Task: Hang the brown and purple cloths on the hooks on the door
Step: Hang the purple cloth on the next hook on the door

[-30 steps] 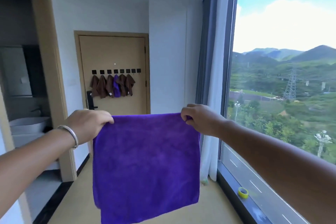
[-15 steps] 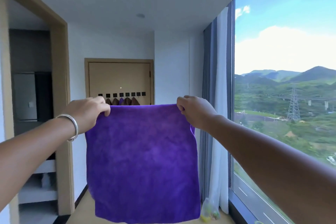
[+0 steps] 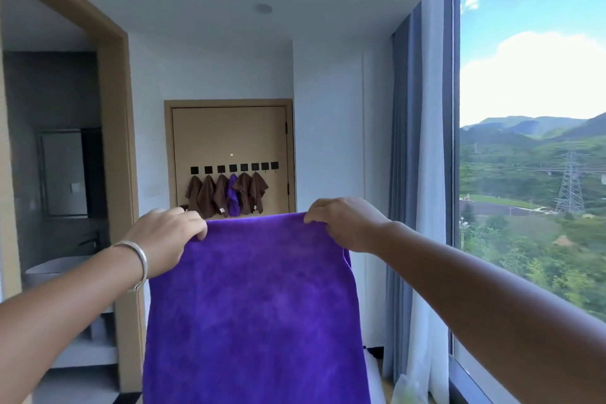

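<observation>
Purple cloth (image 3: pixel 255 308) hangs flat in front of us, stretched by its top edge between both hands, with its length dropping straight down out of view. Our left hand (image 3: pixel 164 239) pinches the top left corner with curled fingers, and our right hand (image 3: pixel 344 223) pinches the top right corner the same way. Straight ahead, well beyond the cloth, stands the door (image 3: pixel 229 141) with its row of black hooks (image 3: pixel 233 168). Six of them already carry cloths, five brown cloths (image 3: pixel 206 195) and one small purple one (image 3: pixel 233 195), while the two free hooks (image 3: pixel 270 166) sit at the right end. We judge those free hooks lie ahead, above the held edge and nearer our right hand, so that corner should go up first
</observation>
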Tool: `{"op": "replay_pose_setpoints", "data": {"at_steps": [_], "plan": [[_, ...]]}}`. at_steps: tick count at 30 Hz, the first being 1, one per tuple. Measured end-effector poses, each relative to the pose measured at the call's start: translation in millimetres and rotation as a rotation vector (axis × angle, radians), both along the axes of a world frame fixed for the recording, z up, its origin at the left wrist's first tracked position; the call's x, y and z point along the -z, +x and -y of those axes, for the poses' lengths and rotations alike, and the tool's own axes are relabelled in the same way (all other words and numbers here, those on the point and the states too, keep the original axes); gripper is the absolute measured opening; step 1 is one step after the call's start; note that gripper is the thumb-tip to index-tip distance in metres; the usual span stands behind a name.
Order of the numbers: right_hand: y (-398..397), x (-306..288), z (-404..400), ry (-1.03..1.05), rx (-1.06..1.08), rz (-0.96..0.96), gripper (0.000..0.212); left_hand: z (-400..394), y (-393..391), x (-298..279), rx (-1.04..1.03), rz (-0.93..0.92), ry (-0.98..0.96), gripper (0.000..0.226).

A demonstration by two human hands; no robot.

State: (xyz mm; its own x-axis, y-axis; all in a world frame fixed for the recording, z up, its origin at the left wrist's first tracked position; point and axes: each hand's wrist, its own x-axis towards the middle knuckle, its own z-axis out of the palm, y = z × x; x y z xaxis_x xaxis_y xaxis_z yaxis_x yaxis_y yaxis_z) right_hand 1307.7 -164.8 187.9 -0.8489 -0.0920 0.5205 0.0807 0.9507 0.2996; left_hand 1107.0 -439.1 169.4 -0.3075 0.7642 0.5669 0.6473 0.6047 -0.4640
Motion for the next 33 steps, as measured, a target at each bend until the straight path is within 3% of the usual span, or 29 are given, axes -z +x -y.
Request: {"op": "replay_pose_setpoints", "data": {"at_steps": [3, 7, 14, 21, 33], "plan": [[-25, -7, -38, 0.001, -0.011, -0.009, 0.044, -33, -21, -5, 0.008, 0.013, 0.036, 0.035], [-64, -20, -86, -0.002, -0.008, -0.053, 0.027, -83, -53, -12, 0.076, 0.085, 0.114, 0.005], [-160, -17, -167, -0.070, 0.000, -0.149, 0.028, -176, -141, -11, 0.048, 0.093, 0.245, 0.021], [-271, 4, -235, -0.008, -0.019, -0.061, 0.053, -243, -249, 7, 0.215, -0.016, -0.025, 0.057], [-484, 1, -313, 0.023, 0.014, -0.051, 0.050, -322, -479, 5, 0.388, 0.153, 0.003, 0.052]]}}
